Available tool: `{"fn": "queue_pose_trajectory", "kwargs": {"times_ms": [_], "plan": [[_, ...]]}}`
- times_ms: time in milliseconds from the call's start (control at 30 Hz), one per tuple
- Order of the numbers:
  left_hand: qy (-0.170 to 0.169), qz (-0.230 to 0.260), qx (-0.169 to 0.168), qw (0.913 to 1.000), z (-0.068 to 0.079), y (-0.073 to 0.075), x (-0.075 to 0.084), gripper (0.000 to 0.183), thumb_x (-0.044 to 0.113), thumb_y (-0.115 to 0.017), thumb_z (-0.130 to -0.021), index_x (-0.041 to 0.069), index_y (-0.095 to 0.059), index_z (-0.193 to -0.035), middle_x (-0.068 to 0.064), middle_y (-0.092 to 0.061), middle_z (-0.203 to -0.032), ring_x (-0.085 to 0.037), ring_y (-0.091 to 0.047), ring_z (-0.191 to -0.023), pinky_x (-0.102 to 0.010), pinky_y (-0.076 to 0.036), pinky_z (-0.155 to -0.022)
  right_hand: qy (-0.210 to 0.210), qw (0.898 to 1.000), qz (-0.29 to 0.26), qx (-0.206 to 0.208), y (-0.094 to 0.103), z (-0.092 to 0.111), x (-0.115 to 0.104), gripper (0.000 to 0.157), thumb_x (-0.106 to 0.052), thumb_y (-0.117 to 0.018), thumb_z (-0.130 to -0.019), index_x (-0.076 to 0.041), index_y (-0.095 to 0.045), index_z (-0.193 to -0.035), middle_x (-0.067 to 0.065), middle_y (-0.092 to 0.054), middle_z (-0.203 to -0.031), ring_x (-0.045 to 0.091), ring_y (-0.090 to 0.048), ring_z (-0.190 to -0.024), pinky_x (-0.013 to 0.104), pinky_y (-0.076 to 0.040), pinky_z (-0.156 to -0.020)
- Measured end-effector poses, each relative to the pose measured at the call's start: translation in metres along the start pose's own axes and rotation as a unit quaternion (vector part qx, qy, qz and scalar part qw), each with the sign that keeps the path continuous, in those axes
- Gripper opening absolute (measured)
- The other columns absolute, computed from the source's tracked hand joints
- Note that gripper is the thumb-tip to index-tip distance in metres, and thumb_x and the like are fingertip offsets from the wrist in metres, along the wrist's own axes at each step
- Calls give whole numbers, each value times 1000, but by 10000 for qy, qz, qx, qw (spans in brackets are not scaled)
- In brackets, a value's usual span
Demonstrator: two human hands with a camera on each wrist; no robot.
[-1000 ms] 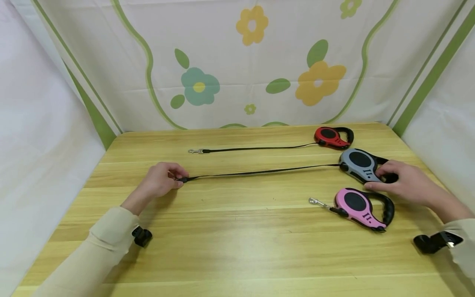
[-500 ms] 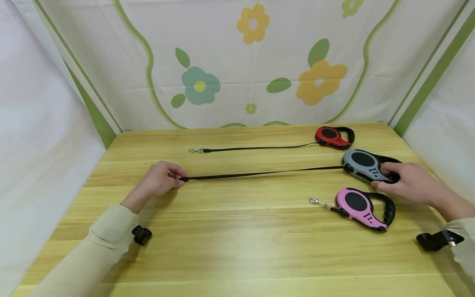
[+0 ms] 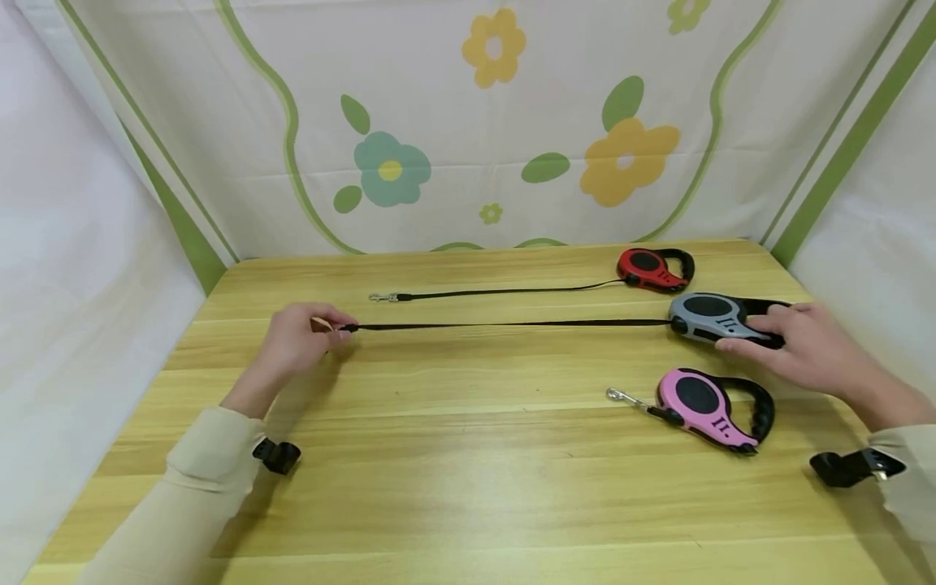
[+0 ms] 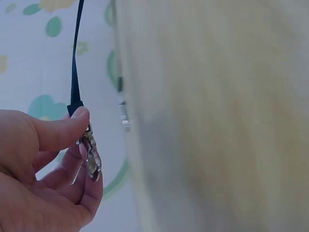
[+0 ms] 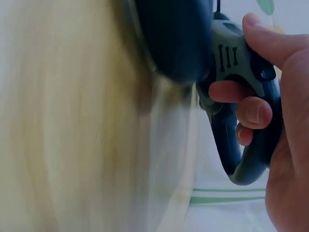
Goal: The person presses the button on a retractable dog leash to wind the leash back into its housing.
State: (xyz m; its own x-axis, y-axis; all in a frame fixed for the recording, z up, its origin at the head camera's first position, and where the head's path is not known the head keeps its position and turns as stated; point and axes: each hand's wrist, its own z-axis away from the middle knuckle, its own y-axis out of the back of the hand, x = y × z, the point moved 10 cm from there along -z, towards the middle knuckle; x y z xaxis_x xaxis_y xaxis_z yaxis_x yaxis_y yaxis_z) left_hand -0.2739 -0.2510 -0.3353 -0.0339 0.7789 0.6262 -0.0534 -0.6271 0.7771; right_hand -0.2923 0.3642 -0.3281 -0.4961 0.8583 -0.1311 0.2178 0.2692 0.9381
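My left hand [image 3: 303,337] pinches the black end of a leash strap [image 3: 512,324] between thumb and fingers. In the left wrist view, its metal snap hook [image 4: 91,157] hangs below the thumb against the fingers. The strap runs straight and taut across to a grey retractable leash [image 3: 708,309] on the right. My right hand [image 3: 819,349] grips that leash by its black loop handle [image 5: 244,171], fingers curled through the loop and thumb along the casing near a button. Part of the handle is hidden behind the hand in the head view.
Behind the grey leash lies a red retractable leash [image 3: 647,270], its strap stretched left to a metal hook [image 3: 383,297]. Nearer me rests a pink retractable leash [image 3: 698,396] with its hook [image 3: 617,394] pulled close in. A floral cloth [image 3: 468,179] stands behind the wooden table [image 3: 468,487].
My left hand has moved away from me and slightly left with the strap end. The strap has gone from slightly slack and slanted to taut and nearly level. The grey leash has turned a little.
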Motion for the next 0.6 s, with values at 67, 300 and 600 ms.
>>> {"fn": "queue_pose_trajectory", "kwargs": {"times_ms": [67,300,600], "plan": [[-49,-9,228,9997,0,10,5,20,15,-69,-104,8,-79,-120,-19,-73,-114,-27,-64,-89,-27,-50,-64,39,9999,79,59,2,-3,-4,50,-38,-88,-83,7,-81,-105,10,-71,-79,11,-49,-65,35,-35,-77],[-73,-178,858,9961,-2,33,15,21,19,-66,-106,7,-78,-119,-18,-75,-111,-27,-62,-90,-28,-47,-65,-393,9992,-100,59,5,-15,-8,61,-39,-86,-86,14,-75,-114,26,-72,-89,31,-59,-75,56,-31,-87],[277,351,1650,9853,-10,55,14,32,29,-63,-109,7,-75,-129,-15,-72,-122,-24,-62,-105,-30,-47,-79,-1157,9899,-566,586,26,-34,-10,61,-39,-78,-95,16,-71,-121,41,-69,-116,46,-51,-107,70,-20,-101]]}}
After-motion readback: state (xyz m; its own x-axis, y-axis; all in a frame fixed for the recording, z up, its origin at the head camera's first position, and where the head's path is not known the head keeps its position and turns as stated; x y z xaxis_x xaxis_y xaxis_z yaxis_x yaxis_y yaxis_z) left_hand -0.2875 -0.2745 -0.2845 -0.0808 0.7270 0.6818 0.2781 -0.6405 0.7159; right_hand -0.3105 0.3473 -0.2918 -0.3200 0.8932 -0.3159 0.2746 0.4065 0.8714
